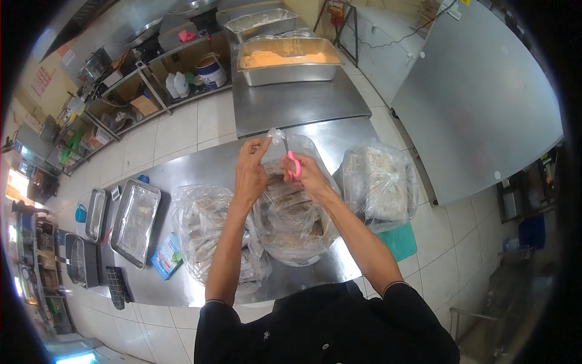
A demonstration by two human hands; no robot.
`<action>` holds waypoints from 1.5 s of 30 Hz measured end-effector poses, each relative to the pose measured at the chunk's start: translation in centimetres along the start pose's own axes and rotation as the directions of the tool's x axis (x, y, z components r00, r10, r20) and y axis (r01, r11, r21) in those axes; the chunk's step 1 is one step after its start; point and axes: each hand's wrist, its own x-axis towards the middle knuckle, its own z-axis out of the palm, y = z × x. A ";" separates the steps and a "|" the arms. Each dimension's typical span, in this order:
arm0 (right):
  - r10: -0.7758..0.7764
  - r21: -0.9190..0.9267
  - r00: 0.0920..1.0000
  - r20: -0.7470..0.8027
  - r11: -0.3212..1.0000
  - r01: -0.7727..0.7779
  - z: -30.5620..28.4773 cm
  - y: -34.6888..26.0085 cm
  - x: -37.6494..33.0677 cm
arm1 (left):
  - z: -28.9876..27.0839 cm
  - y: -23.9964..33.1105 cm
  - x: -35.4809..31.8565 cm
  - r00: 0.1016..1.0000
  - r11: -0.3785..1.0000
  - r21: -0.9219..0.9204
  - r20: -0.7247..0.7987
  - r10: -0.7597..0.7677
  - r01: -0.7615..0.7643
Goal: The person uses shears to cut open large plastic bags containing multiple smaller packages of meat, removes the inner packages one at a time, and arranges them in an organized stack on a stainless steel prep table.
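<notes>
Head view, looking down: a person's two bare hands meet above the far end of a clear plastic bag (294, 233) packed with flat, brownish bundles, in the middle of a steel table (209, 164). The left hand (250, 173) is narrowed, thumb and fingers pinching a gathered plastic end (276, 136) above the far side of the bag. That grip probably holds the plastic taut and lifted clear of the bundles. The right hand (306, 176) is curled around pink-handled scissors (294, 165), the fingers at the handle loops, blades pointing away from the person and just beside the pinched plastic. Whether the blades touch it cannot be told. Holding them this way seems to let the blades reach the plastic without the points facing the body.

A second clear bag of similar bundles (197, 227) lies directly left of the middle bag, and a third, with a paler block (385, 182), sits to its right, perhaps spread this way so all are within arm's reach. Farther left of the middle bag are a blue-and-white packet (166, 257) and a shallow metal tray (153, 233), apparently set aside to leave working room. Beyond the bag, a deep steel pan (291, 74) holds orange food (291, 59).
</notes>
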 end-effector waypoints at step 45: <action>-0.205 0.351 0.961 -0.185 0.900 0.259 -3.2 -4.7 8.4 | -1.6 -1.8 -1.0 0.900 0.948 -0.081 0.347 -0.264 0.309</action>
